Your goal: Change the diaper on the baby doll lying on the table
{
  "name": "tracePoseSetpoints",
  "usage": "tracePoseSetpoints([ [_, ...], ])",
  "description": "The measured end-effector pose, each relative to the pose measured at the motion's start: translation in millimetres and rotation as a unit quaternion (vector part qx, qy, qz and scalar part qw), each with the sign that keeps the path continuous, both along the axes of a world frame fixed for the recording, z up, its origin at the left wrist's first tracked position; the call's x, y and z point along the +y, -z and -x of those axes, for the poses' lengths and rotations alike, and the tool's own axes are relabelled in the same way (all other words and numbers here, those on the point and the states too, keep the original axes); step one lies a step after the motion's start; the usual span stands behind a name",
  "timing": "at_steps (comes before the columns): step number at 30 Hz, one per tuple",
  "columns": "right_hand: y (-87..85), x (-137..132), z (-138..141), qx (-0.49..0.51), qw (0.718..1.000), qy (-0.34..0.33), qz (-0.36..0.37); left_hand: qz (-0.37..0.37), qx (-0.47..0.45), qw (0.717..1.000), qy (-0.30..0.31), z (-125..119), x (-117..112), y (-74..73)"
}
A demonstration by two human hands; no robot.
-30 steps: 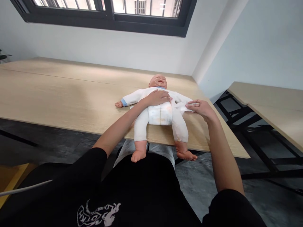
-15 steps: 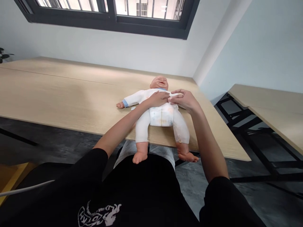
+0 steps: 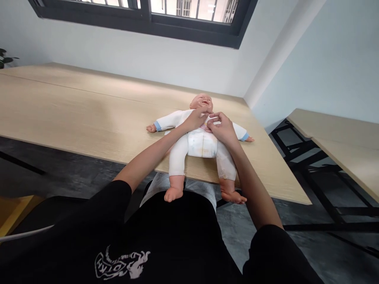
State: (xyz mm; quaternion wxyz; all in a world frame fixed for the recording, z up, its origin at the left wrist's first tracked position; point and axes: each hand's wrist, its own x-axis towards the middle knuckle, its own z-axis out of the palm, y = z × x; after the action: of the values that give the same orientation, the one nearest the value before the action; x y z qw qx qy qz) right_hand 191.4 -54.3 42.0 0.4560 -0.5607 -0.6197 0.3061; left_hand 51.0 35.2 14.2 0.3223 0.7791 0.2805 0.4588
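Wooden desk (image 3: 89, 114) bearing doll (image 3: 201, 144), supine; right hand (image 3: 222, 128) pinches white suit (image 3: 173, 119) at doll's chest; left hand (image 3: 195, 119) alongside, grip unclear; cloth likely limp, best pinched at edges.

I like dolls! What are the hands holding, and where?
The right hand pinches the doll's white suit at the chest; the left hand rests beside it, grip unclear.
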Motion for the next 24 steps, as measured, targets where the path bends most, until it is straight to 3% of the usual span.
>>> tracePoseSetpoints([
  [3,4.7,0,-1,-0.003,1.0,-0.01,-0.01,-0.007,-0.044,0.995,-0.093,28,-5,-0.5],
  [5,8.3,2,-1,-0.009,0.999,-0.011,-0.028,0.007,-0.022,0.985,-0.169,55,-9,3.6],
  [7,11.5,5,-2,0.0,0.999,-0.012,-0.04,0.031,0.019,0.98,-0.197,82,-11,8.1],
  [11,14.8,9,0,0.066,0.997,-0.016,-0.032,0.059,0.139,0.979,-0.137,113,-15,11.7],
  [18,14.6,9,1,0.102,0.994,-0.022,-0.028,0.01,0.335,0.941,-0.055,120,-25,19.7],
  [24,15.9,9,0,0.092,0.995,-0.022,-0.035,-0.014,0.386,0.92,-0.069,124,-35,18.9],
])
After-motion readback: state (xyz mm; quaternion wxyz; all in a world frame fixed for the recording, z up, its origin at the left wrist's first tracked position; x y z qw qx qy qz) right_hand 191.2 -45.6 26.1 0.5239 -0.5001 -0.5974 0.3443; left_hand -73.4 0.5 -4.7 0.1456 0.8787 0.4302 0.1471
